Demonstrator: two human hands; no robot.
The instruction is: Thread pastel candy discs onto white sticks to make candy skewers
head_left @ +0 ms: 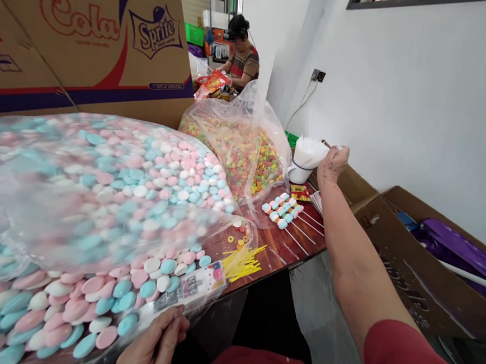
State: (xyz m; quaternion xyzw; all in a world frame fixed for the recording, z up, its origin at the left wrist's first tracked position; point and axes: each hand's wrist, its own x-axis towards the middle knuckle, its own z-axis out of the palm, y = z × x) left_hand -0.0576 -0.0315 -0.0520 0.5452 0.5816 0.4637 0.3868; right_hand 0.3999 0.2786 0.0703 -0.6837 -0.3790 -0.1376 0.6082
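My left hand (155, 349) is at the table's front edge, thumb and fingers pressed together beside a printed clear plastic packet (192, 289). Whatever lies between those fingers is hidden. With my right arm stretched out, my right hand (333, 163) is at a white cup (300, 171) stuffed with white plastic sleeves or slips (308, 150). Its fingers are curled, and I cannot make out what they hold. Left of that forearm, several skewers of pink, white and blue candies (282, 210) lie side by side on the table, sticks toward me. Yellow twist ties (243, 263) lie on the packet's end.
A big clear bag of pastel candies (100, 182) spills over the left of the table. Behind stands a bag of colourful ring candies (253, 158). Cardboard boxes (81, 49) rise at the back left; an open carton (405, 270) is at right. A person (244, 58) sits farther back.
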